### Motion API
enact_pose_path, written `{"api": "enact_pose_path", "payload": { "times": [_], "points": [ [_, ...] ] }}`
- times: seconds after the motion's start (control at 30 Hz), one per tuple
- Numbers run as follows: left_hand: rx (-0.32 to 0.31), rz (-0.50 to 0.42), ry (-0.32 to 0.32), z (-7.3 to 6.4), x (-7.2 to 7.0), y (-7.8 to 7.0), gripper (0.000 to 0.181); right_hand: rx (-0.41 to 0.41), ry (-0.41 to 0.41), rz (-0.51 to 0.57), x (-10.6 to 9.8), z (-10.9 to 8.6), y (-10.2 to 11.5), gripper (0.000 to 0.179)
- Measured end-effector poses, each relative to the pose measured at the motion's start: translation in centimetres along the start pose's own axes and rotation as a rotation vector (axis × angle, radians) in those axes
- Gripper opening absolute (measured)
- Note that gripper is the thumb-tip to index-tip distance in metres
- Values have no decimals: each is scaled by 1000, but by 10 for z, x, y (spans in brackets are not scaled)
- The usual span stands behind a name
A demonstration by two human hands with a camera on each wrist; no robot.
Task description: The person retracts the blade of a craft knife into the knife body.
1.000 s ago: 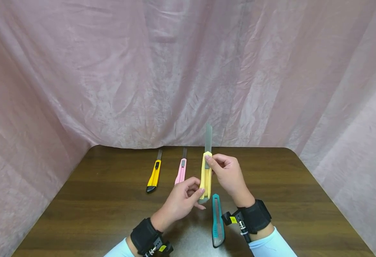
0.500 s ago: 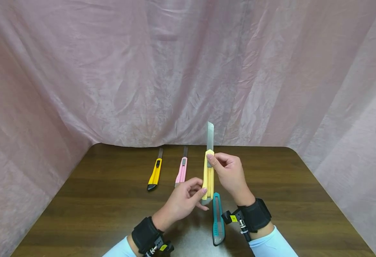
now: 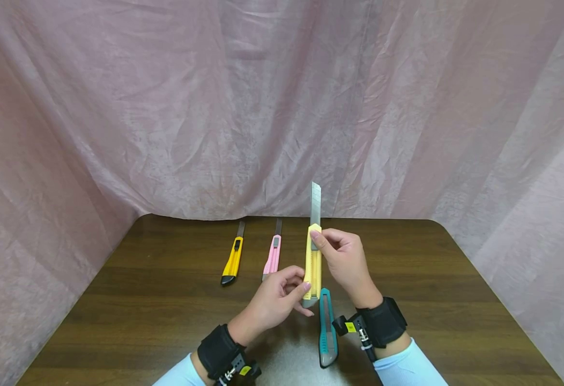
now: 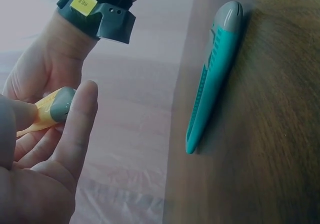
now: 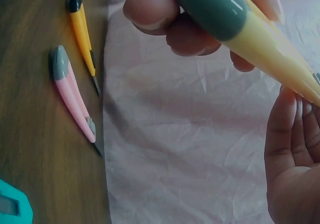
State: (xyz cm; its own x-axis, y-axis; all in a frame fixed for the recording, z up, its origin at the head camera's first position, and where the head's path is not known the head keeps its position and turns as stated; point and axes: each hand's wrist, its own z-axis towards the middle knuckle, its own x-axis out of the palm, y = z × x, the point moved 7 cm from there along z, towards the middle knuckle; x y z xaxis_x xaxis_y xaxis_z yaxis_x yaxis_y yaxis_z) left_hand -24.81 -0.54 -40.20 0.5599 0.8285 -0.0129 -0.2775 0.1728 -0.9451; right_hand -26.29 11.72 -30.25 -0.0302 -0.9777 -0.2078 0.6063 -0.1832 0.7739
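In the head view, the pale yellow cutter (image 3: 312,262) is held upright above the middle of the tabletop (image 3: 431,300), its blade (image 3: 315,203) run far out past the nose. The left hand (image 3: 274,303) pinches the grey butt end between thumb and fingers; the right hand (image 3: 344,262) pinches the body near the top, thumb on the slider. With so much blade bared, a slip of the right thumb toward the nose could bring skin to the edge, and a long blade may snap if pressed sideways. The teal cutter (image 3: 326,328) lies just below the hands, near the front edge; a dropped tool would likely land on it. The orange cutter (image 3: 232,260) and pink cutter (image 3: 272,256) lie side by side to the left and farther back, blades partly out and pointing away. Open wood lies to the right and far left; the pink curtain (image 3: 166,107) closes in the back and sides.

In the left wrist view, the left hand's fingers (image 4: 75,129) close on the grey cap of the pale yellow cutter (image 4: 50,108), a light hold that might let it pivot. The teal cutter (image 4: 212,73) rests flat on the tabletop, apart from the hand.

In the right wrist view, the left hand's fingertips (image 5: 150,8) grip the cutter's grey end (image 5: 210,8), while the right hand's palm (image 5: 295,154) sits beside the shaft. The pink cutter (image 5: 72,96) and orange cutter (image 5: 82,33) lie well apart from the hands.
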Motion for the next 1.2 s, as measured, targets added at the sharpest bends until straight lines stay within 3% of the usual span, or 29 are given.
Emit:
{"api": "enact_pose_path", "payload": {
  "times": [0.3, 0.53, 0.67, 0.83, 1.2],
  "points": [
    [-6, -17, 17, -1, 2, -5, 16, -12, -5, 12, 0, 0, -13, 10],
    [9, -13, 29, -4, 6, -22, 21, -17, -29, 19, -1, 0, -33, 9],
    [-7, -4, 21, -4, 5, -16, 22, -22, -34, 32, 0, 0, -35, 10],
    [-12, 0, 12, -3, 2, -4, 22, -15, -40, 43, 0, -1, -33, 9],
    [-10, 13, -2, -3, 1, -2, 22, -17, -42, 41, 2, -3, -1, 9]
  ]
}}
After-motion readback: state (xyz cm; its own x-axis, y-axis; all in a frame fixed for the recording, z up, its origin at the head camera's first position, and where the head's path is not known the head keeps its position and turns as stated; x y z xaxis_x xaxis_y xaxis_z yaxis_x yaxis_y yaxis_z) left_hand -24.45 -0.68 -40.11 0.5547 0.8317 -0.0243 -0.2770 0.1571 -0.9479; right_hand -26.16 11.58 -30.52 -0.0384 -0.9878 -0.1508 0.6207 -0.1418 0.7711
